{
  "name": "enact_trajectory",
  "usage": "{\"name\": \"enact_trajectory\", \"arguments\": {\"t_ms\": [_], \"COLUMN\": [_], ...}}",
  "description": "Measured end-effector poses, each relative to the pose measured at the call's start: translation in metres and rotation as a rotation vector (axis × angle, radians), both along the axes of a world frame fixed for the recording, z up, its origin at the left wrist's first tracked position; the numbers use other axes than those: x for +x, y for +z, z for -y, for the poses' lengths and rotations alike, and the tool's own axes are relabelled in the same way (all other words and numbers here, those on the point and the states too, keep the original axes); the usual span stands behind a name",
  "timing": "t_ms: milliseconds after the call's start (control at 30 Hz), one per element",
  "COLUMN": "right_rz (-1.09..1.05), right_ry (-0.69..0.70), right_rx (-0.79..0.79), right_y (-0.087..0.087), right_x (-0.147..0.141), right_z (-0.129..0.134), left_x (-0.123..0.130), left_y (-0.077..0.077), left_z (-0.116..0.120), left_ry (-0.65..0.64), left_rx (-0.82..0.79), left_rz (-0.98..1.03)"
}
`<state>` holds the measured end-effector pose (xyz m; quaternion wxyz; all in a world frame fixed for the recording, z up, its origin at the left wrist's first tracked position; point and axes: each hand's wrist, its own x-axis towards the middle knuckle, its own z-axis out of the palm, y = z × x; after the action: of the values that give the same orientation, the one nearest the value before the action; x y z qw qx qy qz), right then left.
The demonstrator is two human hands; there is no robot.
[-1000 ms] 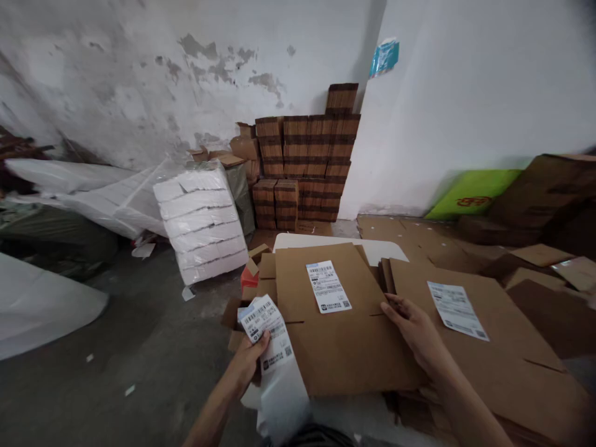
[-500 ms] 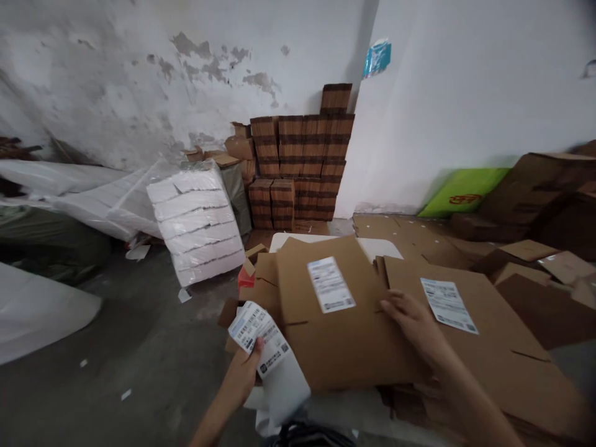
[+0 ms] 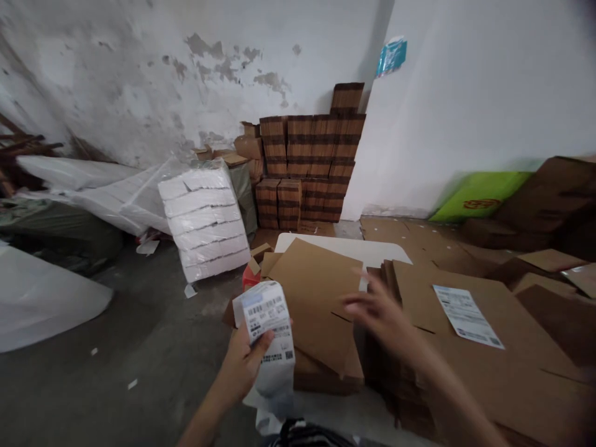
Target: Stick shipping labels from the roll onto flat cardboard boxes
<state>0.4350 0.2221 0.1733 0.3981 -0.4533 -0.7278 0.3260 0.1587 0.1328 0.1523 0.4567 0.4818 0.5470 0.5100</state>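
Observation:
My left hand (image 3: 246, 357) grips a strip of printed shipping labels (image 3: 267, 310), thumb across its front. The strip's white lower end hangs down toward my lap. My right hand (image 3: 372, 304), smeared by motion, is over the right edge of the middle pile with fingers apart and nothing visible in them. Below it lies a flat, unlabelled cardboard box (image 3: 311, 298), turned at an angle on other flat boxes. To the right, another stack of flat boxes (image 3: 423, 298) carries a box with a white shipping label (image 3: 468, 315) stuck on top.
Under the piles, a white table (image 3: 386, 251) shows at its far edge. Bundled cardboard (image 3: 307, 149) is stacked against the wall. A plastic-wrapped white bale (image 3: 205, 220) stands on the floor at left. A green board (image 3: 479, 195) leans on the right wall, near more cartons.
The labelled box has left the middle pile, baring an unlabelled one. My right hand has let go of cardboard and opened. My left hand's label strip now hangs more upright.

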Motion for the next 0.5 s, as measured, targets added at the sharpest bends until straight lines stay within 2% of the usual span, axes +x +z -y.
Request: {"name": "enact_trajectory", "arguments": {"t_ms": [33,67,100,167,267,333,400,467,500], "right_rz": [-0.054,-0.058,-0.052,0.012,0.075,0.065,0.020,-0.077,-0.138], "right_ry": [0.190,0.308,0.355,0.342,0.361,0.451,0.486,0.450,0.383], "right_rx": [-0.084,-0.102,-0.072,0.026,0.173,0.263,0.299,0.236,0.198], "right_y": [0.008,0.015,0.019,0.017,0.000,-0.007,-0.001,0.014,0.021], "right_x": [-0.038,-0.070,-0.094,-0.120,-0.130,-0.131,-0.129,-0.121,-0.115], "right_z": [0.005,0.009,0.012,0.018,0.026,0.031,0.029,0.014,0.000], "left_x": [0.002,0.003,0.002,-0.002,-0.009,-0.014,-0.023,-0.040,-0.051], "left_y": [0.002,0.003,0.005,0.008,0.012,0.011,0.006,-0.003,-0.007], "left_z": [0.001,0.003,0.005,0.006,0.000,-0.011,-0.024,-0.036,-0.041], "left_ry": [-0.033,-0.059,-0.085,-0.126,-0.077,0.002,0.113,0.329,0.456], "left_rx": [0.013,0.009,-0.017,-0.135,-0.349,-0.430,-0.442,-0.351,-0.283], "left_rz": [-0.059,-0.092,-0.076,0.150,0.704,0.912,0.932,0.885,0.867]}}
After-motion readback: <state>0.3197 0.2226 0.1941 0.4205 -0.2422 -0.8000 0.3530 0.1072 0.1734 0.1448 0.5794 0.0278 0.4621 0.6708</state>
